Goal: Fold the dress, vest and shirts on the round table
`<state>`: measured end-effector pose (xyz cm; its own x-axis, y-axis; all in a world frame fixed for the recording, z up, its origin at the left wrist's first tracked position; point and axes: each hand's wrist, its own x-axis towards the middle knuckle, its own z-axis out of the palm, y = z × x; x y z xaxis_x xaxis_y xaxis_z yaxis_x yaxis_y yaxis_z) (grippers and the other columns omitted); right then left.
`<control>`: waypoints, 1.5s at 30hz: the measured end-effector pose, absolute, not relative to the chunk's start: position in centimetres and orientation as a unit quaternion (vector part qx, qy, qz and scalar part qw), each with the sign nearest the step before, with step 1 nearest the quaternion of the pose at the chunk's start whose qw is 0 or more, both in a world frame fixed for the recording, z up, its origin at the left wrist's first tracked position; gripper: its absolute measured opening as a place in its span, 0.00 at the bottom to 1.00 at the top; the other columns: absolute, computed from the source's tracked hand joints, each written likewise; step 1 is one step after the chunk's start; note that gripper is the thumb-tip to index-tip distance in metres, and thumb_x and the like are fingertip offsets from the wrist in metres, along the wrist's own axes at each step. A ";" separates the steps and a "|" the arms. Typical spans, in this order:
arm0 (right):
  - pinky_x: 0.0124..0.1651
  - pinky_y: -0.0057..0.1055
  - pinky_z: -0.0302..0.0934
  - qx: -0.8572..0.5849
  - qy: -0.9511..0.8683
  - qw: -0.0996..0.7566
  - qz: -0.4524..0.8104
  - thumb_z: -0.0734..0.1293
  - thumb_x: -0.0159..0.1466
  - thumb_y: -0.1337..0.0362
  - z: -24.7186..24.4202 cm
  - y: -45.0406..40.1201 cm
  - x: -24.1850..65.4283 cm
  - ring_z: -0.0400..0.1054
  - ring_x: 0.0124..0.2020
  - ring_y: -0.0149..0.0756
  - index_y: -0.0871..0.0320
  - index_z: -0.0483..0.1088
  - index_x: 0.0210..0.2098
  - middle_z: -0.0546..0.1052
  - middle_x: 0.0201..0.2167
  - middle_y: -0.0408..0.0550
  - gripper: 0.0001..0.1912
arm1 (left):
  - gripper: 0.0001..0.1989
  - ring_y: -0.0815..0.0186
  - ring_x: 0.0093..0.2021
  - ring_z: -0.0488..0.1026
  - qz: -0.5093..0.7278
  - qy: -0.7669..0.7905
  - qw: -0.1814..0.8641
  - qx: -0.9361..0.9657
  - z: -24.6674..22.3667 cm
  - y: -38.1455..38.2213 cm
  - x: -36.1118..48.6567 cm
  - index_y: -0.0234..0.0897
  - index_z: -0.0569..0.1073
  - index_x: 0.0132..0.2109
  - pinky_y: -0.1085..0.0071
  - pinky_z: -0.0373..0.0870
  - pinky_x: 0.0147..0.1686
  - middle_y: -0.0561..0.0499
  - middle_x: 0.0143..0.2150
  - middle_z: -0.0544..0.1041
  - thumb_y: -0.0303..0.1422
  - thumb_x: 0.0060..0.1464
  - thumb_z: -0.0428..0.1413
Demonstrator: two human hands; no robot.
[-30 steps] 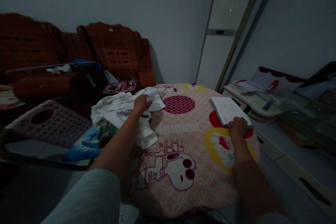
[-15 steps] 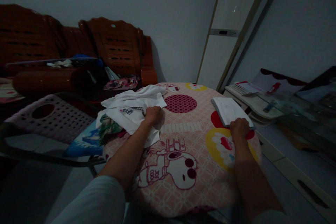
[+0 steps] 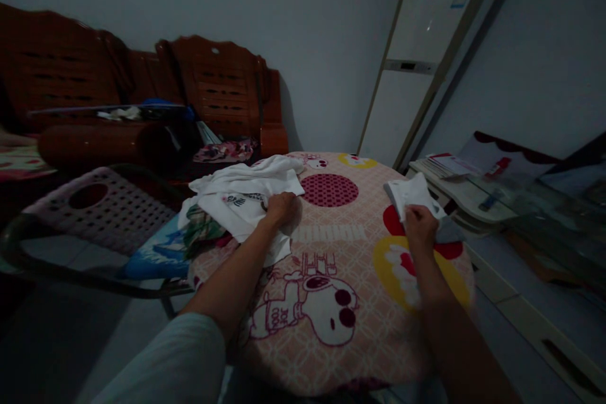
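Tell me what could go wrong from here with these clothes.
First, the right hand has its grip at the near side of the folded cloth, so a tug might undo the folds. Second, that cloth lies close to the right edge of the table and could be knocked off. Third, the loose heap reaches the left edge, beside the chair, so part of it may slide down there.

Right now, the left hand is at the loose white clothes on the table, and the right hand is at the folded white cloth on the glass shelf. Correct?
Not quite: the folded white cloth lies on the table too, as the head view shows. The left hand is at the loose white clothes and the right hand at that cloth.
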<state>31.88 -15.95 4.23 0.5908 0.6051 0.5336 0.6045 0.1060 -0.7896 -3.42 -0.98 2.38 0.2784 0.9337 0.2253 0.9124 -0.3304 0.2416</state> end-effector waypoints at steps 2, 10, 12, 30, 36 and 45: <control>0.41 0.36 0.62 -0.550 -0.533 0.603 0.222 0.68 0.56 0.57 5.0 -16.4 28.3 0.68 0.34 0.39 0.56 0.73 0.32 0.76 0.32 0.47 0.09 | 0.19 0.56 0.51 0.77 0.248 0.556 0.084 0.789 2.4 -0.8 -3.4 0.32 0.75 0.54 0.63 0.70 0.52 0.39 0.52 0.79 0.32 0.59 0.52; 0.36 0.28 0.58 -0.374 -0.604 0.447 0.544 0.74 0.57 0.53 4.4 -17.8 21.3 0.66 0.31 0.31 0.59 0.75 0.32 0.75 0.29 0.43 0.14 | 0.17 0.55 0.45 0.79 0.350 0.414 0.197 0.817 2.8 -0.7 -3.9 0.32 0.80 0.46 0.63 0.73 0.49 0.44 0.45 0.82 0.34 0.51 0.54; 0.33 0.26 0.57 -0.377 -0.579 0.466 0.552 0.75 0.56 0.54 4.1 -17.7 21.7 0.64 0.28 0.29 0.58 0.74 0.30 0.73 0.26 0.41 0.14 | 0.20 0.55 0.48 0.78 0.347 0.402 0.202 0.823 2.8 -0.6 -4.0 0.33 0.78 0.50 0.62 0.72 0.52 0.43 0.49 0.81 0.34 0.51 0.55; 0.29 0.29 0.66 -0.456 -0.338 0.725 0.391 0.77 0.46 0.57 2.6 -15.5 27.8 0.70 0.24 0.32 0.56 0.72 0.28 0.77 0.24 0.42 0.15 | 0.22 0.61 0.28 0.73 0.282 0.504 0.179 0.797 10.6 -2.8 -2.6 0.35 0.68 0.20 0.69 0.64 0.29 0.49 0.20 0.70 0.44 0.56 0.55; 0.27 0.28 0.69 -0.505 -0.359 0.677 0.398 0.77 0.47 0.51 2.3 -15.8 28.2 0.74 0.24 0.34 0.60 0.74 0.32 0.80 0.25 0.47 0.21 | 0.27 0.73 0.26 0.66 0.625 0.390 0.358 0.574 17.5 -0.3 -1.6 0.35 0.60 0.23 0.73 0.58 0.26 0.57 0.21 0.64 0.49 0.63 0.51; 0.25 0.27 0.69 -0.500 -0.395 0.647 0.418 0.75 0.52 0.50 2.0 -16.0 28.0 0.74 0.22 0.34 0.60 0.74 0.35 0.80 0.23 0.47 0.21 | 0.19 0.65 0.54 0.68 0.752 0.458 -0.105 0.462 19.8 0.3 -8.0 0.36 0.66 0.32 0.59 0.61 0.57 0.49 0.48 0.73 0.41 0.70 0.44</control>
<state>27.96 -16.02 2.02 0.3381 0.9366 0.0925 -0.1464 0.1495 -0.9779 -7.97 0.33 19.76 -0.5517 0.2659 0.7905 0.5809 -0.5577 0.5930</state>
